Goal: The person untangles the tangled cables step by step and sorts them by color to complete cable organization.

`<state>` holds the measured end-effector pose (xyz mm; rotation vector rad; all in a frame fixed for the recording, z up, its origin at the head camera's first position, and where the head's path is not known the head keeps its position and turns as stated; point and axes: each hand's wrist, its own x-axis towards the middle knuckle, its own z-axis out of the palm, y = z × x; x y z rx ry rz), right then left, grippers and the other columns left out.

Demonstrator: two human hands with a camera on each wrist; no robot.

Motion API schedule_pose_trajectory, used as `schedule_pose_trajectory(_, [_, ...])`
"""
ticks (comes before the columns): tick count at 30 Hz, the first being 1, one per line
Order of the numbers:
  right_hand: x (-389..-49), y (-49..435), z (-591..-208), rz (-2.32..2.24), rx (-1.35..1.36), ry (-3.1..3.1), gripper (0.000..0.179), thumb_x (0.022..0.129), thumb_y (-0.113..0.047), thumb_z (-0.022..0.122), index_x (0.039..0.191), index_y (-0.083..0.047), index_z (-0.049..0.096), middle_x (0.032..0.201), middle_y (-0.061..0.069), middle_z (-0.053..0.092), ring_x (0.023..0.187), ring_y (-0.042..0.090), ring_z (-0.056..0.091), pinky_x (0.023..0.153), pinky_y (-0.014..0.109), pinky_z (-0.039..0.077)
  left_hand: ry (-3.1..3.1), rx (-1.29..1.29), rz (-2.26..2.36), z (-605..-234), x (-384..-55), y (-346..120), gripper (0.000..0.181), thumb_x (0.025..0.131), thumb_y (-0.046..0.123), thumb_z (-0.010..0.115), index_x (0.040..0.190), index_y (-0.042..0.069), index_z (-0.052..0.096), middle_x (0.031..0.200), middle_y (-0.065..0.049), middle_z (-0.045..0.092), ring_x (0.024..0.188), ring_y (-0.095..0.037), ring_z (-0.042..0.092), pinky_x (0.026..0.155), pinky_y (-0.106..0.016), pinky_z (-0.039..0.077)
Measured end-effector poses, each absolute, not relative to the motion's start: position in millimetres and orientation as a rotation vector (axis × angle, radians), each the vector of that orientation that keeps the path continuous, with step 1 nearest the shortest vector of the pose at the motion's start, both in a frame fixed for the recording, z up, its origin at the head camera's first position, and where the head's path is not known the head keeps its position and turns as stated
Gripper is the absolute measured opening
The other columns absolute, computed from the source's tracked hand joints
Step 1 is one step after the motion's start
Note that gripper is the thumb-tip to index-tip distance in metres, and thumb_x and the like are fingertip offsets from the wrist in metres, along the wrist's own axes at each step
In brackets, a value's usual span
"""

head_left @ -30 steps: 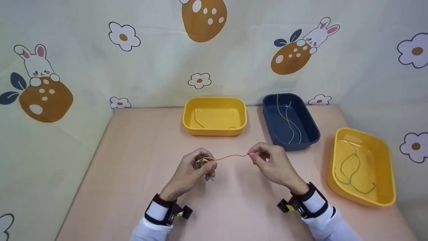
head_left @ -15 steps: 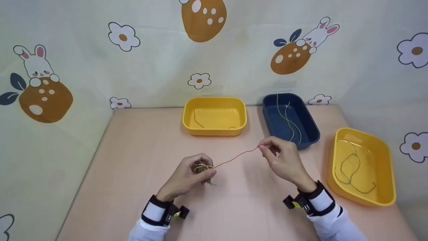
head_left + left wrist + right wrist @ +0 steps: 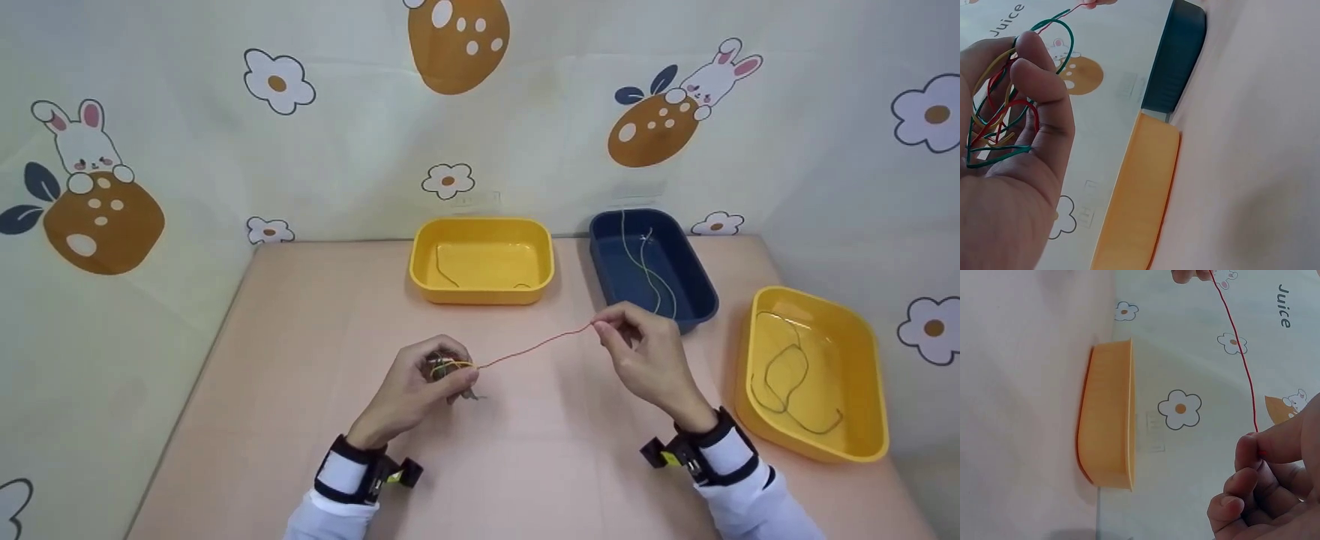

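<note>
My left hand (image 3: 412, 386) curls round a tangle of red, green and yellow strings (image 3: 1002, 121); the loops show in the palm in the left wrist view. A red string (image 3: 1244, 363) runs from this bundle across to my right hand (image 3: 652, 360). Thumb and forefinger of the right hand pinch its end, with the other fingers folded below. In the head view the red string slants up to the right between the two hands, fairly straight. The right hand overlaps the near end of a blue bin (image 3: 611, 262) there.
A yellow bin (image 3: 480, 296) holding a short string or two stands at the back. Inside the blue bin lie greenish strings (image 3: 643, 262). Another yellow bin (image 3: 862, 375) at the right holds a looped dark string (image 3: 806, 367). Patterned cloth (image 3: 337, 165) stands behind the table.
My right hand has moved right and slightly away, and the red string between the hands has grown longer. My left hand has shifted slightly left with the bundle.
</note>
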<state>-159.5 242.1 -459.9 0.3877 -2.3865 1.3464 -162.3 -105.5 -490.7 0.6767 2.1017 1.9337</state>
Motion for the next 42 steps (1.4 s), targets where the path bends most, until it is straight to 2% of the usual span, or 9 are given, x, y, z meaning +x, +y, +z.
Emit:
schedule_pose_trajectory(4, [-158.5, 244.3, -460.6, 1.354, 0.369, -2.373, 0.015, 0.103, 0.004, 0.077, 0.1, -0.01, 0.082, 0.081, -0.001, 0.073, 0.07, 0.008, 0.058, 0.063, 0.017, 0.047, 2.075, 0.673, 1.981, -490.1, -163.4, -105.7, 0.012, 0.108, 0.013, 0.077, 0.111, 0.002, 0.072, 0.089, -0.004, 0.077, 0.073, -0.013, 0.069, 0.065, -0.022, 0.059])
schedule_pose_trajectory(11, [-158.0, 248.1, -460.9, 1.354, 0.36, -2.35, 0.014, 0.103, 0.005, 0.077, 0.1, -0.008, 0.082, 0.08, 0.002, 0.073, 0.069, 0.008, 0.058, 0.061, 0.016, 0.046, 2.08, 0.616, 2.05, -489.5, -164.4, -107.7, 0.014, 0.111, 0.013, 0.074, 0.116, 0.001, 0.07, 0.103, -0.031, 0.075, 0.08, -0.015, 0.075, 0.07, -0.026, 0.064])
schedule_pose_trajectory(14, [-157.6, 249.5, -460.9, 1.349, 0.344, -2.362, 0.013, 0.102, 0.006, 0.077, 0.101, -0.006, 0.082, 0.08, 0.004, 0.073, 0.069, 0.008, 0.058, 0.06, 0.016, 0.046, 2.081, 0.572, 2.081, -488.5, -164.0, -107.7, 0.016, 0.111, 0.013, 0.073, 0.118, 0.0, 0.069, 0.107, -0.03, 0.075, 0.082, -0.014, 0.076, 0.074, -0.028, 0.067])
schedule_pose_trajectory(19, [-157.2, 250.8, -461.1, 1.328, 0.318, -2.373, 0.009, 0.101, 0.008, 0.077, 0.103, 0.0, 0.081, 0.084, 0.004, 0.075, 0.072, 0.008, 0.059, 0.063, 0.016, 0.047, 2.1, 0.533, 2.12, -488.1, -164.6, -106.3, 0.017, 0.111, 0.013, 0.074, 0.119, -0.001, 0.069, 0.108, -0.02, 0.075, 0.083, -0.015, 0.077, 0.079, -0.033, 0.07])
schedule_pose_trajectory(22, [-157.2, 251.4, -462.1, 1.304, 0.327, -2.354, 0.01, 0.101, 0.01, 0.077, 0.103, 0.001, 0.08, 0.087, 0.003, 0.078, 0.073, 0.008, 0.06, 0.064, 0.014, 0.048, 2.105, 0.501, 2.158, -487.8, -165.4, -104.4, 0.016, 0.11, 0.011, 0.074, 0.118, -0.001, 0.069, 0.11, -0.025, 0.074, 0.084, -0.015, 0.077, 0.079, -0.033, 0.07])
schedule_pose_trajectory(26, [-156.0, 252.0, -463.4, 1.237, 0.382, -2.304, 0.014, 0.1, 0.011, 0.076, 0.103, -0.001, 0.081, 0.089, 0.003, 0.08, 0.073, 0.007, 0.058, 0.065, 0.013, 0.046, 2.105, 0.421, 2.221, -486.2, -165.7, -101.8, 0.014, 0.109, 0.008, 0.075, 0.118, -0.002, 0.069, 0.108, -0.025, 0.074, 0.083, -0.016, 0.077, 0.078, -0.031, 0.07])
schedule_pose_trajectory(29, [-154.6, 252.6, -463.8, 1.186, 0.425, -2.272, 0.016, 0.099, 0.012, 0.076, 0.103, -0.003, 0.081, 0.089, 0.002, 0.079, 0.073, 0.006, 0.056, 0.065, 0.014, 0.044, 2.105, 0.38, 2.259, -485.5, -165.6, -101.5, 0.016, 0.11, 0.007, 0.074, 0.12, -0.005, 0.069, 0.106, -0.018, 0.075, 0.082, -0.017, 0.077, 0.078, -0.031, 0.07])
schedule_pose_trajectory(33, [-153.1, 254.4, -464.2, 1.171, 0.45, -2.263, 0.016, 0.099, 0.011, 0.077, 0.102, -0.003, 0.081, 0.088, 0.001, 0.079, 0.072, 0.007, 0.056, 0.066, 0.014, 0.044, 2.1, 0.399, 2.284, -486.0, -165.3, -102.5, 0.018, 0.109, 0.002, 0.072, 0.122, -0.011, 0.069, 0.107, -0.021, 0.075, 0.081, -0.018, 0.077, 0.076, -0.029, 0.069])
schedule_pose_trajectory(42, [-153.5, 256.9, -463.5, 1.181, 0.413, -2.21, 0.016, 0.098, 0.012, 0.078, 0.099, -0.003, 0.081, 0.085, 0.005, 0.079, 0.072, 0.005, 0.056, 0.066, 0.011, 0.044, 2.219, 0.473, 2.11, -489.8, -163.8, -104.3, 0.016, 0.107, 0.004, 0.074, 0.121, -0.003, 0.077, 0.112, -0.024, 0.08, 0.079, -0.011, 0.076, 0.072, -0.024, 0.066])
